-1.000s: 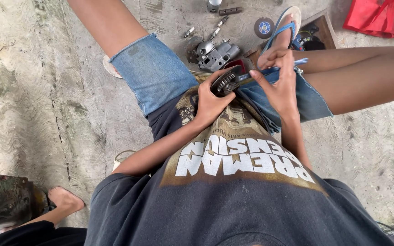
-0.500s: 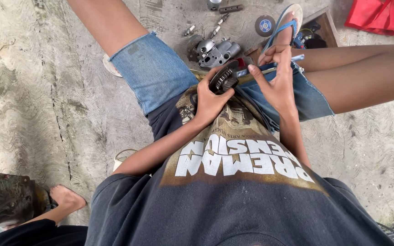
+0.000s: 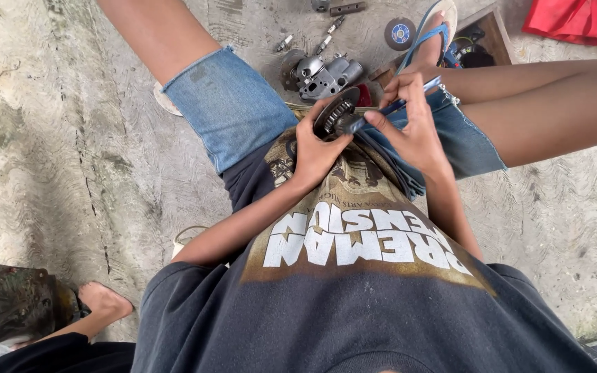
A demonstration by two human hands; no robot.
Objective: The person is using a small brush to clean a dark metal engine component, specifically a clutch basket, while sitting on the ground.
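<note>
Head view, looking down over a dark T-shirt with a brown panel and white block lettering across the chest. Left hand curled around a round black geared part, held above the lap between denim shorts. Right hand pinching a thin blue-handled tool, tip set against the geared part. Beyond the knees, on the concrete floor: a grey metal engine casting, two spark plugs just beside it, a round disc with a blue centre label, a blue flip-flop. Red cloth at the floor's far right corner. Another person's bare foot at the near left edge.
</note>
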